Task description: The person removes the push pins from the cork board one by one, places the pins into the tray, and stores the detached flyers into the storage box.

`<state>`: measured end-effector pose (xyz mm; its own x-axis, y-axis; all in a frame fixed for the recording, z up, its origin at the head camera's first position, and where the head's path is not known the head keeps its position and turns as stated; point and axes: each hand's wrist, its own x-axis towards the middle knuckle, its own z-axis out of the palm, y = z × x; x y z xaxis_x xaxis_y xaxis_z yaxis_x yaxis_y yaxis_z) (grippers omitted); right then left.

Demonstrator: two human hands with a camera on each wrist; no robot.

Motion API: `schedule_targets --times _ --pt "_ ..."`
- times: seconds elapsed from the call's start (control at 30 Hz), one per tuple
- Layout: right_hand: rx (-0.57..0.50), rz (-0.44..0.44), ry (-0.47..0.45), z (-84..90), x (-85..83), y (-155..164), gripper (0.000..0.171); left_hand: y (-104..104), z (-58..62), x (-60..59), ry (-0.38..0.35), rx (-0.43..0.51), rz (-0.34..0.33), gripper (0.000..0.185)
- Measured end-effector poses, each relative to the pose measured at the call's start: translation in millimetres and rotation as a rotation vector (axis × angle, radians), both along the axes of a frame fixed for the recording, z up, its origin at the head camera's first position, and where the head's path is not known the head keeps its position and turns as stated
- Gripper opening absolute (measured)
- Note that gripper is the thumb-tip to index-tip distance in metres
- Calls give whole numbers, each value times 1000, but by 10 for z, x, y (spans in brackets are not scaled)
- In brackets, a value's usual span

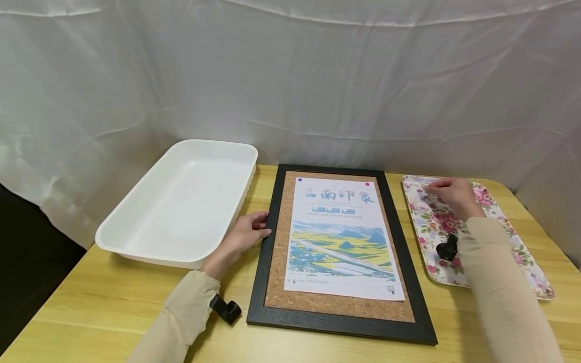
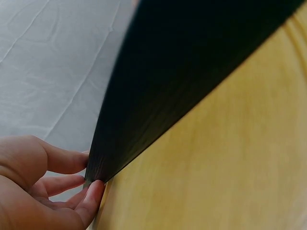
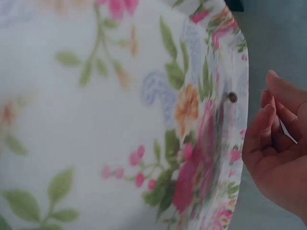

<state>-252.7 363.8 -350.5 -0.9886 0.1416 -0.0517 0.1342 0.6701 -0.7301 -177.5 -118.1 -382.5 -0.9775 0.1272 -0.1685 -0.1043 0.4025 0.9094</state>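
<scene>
left hand [image 1: 245, 236]: fingers relaxed, touching left edge of black cork board frame [image 1: 262, 262] flat on tabletop [image 1: 109, 302]
right hand [image 1: 449, 195]: over floral tray [image 1: 522, 262], fingers curled, pinching what looks like a thin pin [image 3: 288, 130]
poster [image 1: 340, 237]: pinned at top corners only
risk: pin slips from pinch, frame slides if left hand eases

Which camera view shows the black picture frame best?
The head view: the whole black frame lies flat on the table, holding the poster, with the left hand at its left edge. The left wrist view shows only one blurred dark edge touched by fingertips. The right wrist view hardly shows it.
</scene>
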Motion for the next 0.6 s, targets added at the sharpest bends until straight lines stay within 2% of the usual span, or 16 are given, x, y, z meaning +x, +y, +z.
schedule_targets --times 0.27,0.5,0.6 --pt "-33 -78 -22 -89 1 121 46 3 0 -8 2 8 0 54" --pt "-82 -141 -95 -123 -47 189 31 4 -4 -12 -5 12 6 54" --pt "-52 -141 -116 -143 -61 197 36 2 -7 -11 -6 6 8 53"
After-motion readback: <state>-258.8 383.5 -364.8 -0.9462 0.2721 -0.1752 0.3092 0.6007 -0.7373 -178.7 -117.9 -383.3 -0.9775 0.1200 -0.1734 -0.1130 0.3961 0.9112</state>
